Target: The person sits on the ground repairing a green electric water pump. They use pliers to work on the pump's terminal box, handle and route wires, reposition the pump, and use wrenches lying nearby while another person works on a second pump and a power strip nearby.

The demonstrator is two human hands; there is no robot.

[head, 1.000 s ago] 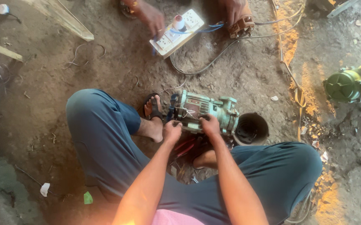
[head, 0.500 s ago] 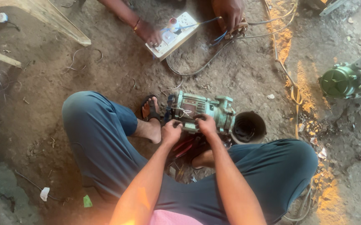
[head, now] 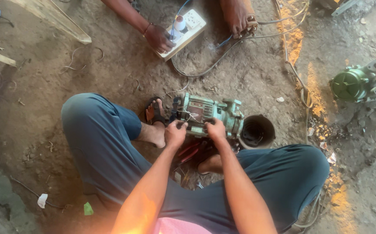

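The person squats on the dirt floor (head: 88, 73) with a green pump motor (head: 209, 113) lying on its side between the knees, just in front of the sandalled feet. The left hand (head: 175, 132) is curled tight, fingertips pinching at the white wires on the motor's near face; the right hand (head: 216, 128) rests curled over the casing beside it, steadying it. A round black cover (head: 257, 131) sits off, touching the motor's right end, and red-handled pliers (head: 190, 151) lie under the wrists, so the housing looks opened and the wiring work seems mid-way, nothing closed up yet. Across the floor, another person's hand (head: 158, 38) rests on a white socket board (head: 183, 28) with cables trailing. A 2nd green motor (head: 357, 83) lies well apart at right.
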